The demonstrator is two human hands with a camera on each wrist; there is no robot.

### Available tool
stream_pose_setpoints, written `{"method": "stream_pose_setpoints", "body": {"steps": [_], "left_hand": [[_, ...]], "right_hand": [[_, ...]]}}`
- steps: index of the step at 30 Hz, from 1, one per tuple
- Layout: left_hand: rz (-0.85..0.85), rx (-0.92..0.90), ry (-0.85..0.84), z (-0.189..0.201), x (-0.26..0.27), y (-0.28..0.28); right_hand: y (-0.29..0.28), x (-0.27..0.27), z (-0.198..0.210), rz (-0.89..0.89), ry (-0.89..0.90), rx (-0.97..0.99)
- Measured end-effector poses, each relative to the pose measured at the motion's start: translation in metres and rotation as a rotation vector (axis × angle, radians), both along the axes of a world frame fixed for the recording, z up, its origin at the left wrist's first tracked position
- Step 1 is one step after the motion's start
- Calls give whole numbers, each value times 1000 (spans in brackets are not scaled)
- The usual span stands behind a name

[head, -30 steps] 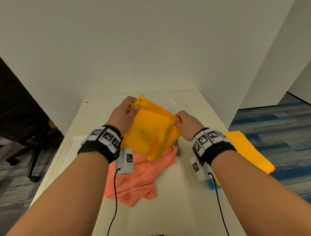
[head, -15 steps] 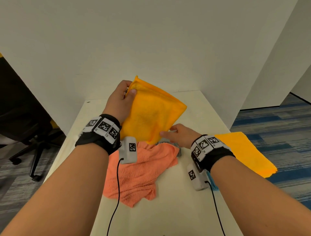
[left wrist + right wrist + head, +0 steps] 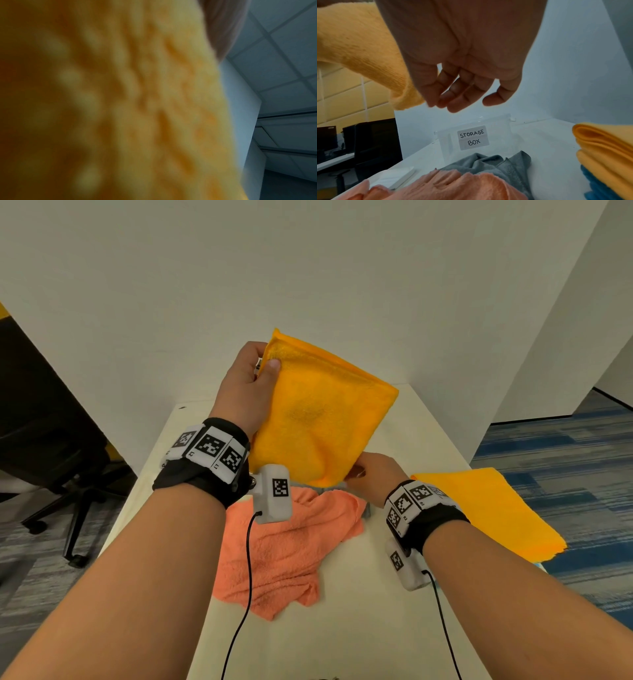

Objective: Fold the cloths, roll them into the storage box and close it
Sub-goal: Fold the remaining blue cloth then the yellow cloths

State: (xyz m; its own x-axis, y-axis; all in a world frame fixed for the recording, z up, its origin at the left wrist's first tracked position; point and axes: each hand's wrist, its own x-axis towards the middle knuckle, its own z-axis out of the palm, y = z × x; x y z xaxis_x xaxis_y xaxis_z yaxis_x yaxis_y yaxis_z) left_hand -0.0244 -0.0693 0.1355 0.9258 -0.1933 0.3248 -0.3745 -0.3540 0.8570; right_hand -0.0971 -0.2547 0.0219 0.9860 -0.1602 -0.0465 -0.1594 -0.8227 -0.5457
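- Head view: left hand [image 3: 245, 386] pinches top corner of folded yellow cloth [image 3: 318, 419], held above table [image 3: 387, 594]; right hand [image 3: 371, 475] at its lower corner, grip unclear.
- Right wrist view only: storage box [image 3: 473, 136] (clear, labelled) behind grey cloth [image 3: 489, 162]; fingers [image 3: 453, 93] loosely curled beside cloth edge.
- Left wrist view: blurred yellow fabric.

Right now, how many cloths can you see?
5: yellow cloth held up in both hands, orange cloth and grey cloth on the table, folded yellow cloth stacked on blue cloth. Others may be hidden.
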Motion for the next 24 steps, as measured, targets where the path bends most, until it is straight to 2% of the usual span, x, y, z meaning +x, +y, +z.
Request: {"method": "stream_pose_setpoints", "body": {"steps": [3, 6, 14, 19, 24], "left_hand": [[15, -31, 5, 1, 2, 1], [9, -42, 21, 0, 1, -4], [-23, -90, 77, 9, -6, -9], [73, -59, 88, 11, 7, 10], [138, -40, 129, 6, 8, 22]], "right_hand": [[-3, -4, 3, 114, 79, 142], [7, -3, 1, 174, 148, 166], [4, 6, 0, 43, -31, 140], [-10, 1, -5, 7, -143, 275], [-19, 4, -7, 25, -187, 317]]}}
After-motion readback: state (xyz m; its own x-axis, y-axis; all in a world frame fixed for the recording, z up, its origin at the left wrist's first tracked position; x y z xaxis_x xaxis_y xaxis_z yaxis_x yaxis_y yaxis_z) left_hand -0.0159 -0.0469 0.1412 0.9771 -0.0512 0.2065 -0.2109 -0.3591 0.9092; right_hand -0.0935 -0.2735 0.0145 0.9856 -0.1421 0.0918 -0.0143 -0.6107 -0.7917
